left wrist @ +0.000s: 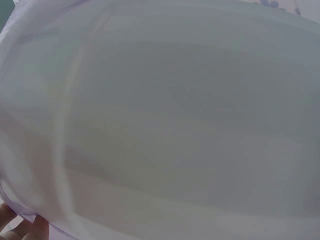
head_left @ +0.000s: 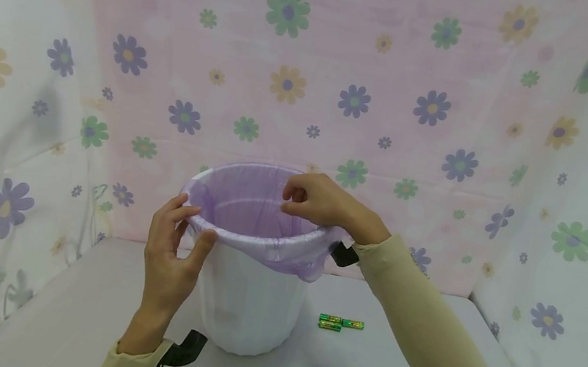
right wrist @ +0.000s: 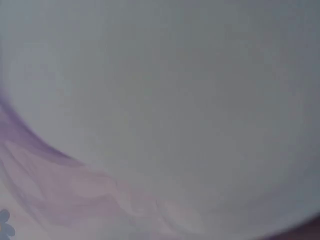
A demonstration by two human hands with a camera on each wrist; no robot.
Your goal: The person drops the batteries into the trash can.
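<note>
- The left hand (head_left: 170,257) is pinching the folded-over edge of the purple bag (head_left: 260,249) at the near-left rim of the white bin (head_left: 245,310), thumb on the outside and fingers curled over the top; the left wrist view is showing only fingertips at its bottom corner and a blur of pale film.
- The white bin is standing upright near the middle of the bench (head_left: 75,328), with the purple bag lining it and draping over its rim.
- The bag is looking thin, soft and light (probably slippery and easy to tear), so the doubled edge at the rim seems the sound place to take hold; the bin itself is likely stiff and light enough to slide if pulled.
- The right hand (head_left: 319,203) is reaching over the far-right rim, its grip closing on the liner there with thumb and fingertips.
- Three green batteries (head_left: 340,323) are lying on the bench just right of the bin, apart from both hands.
- A flowered cloth (head_left: 456,106) is hanging behind and on both sides, enclosing the pale bench.
</note>
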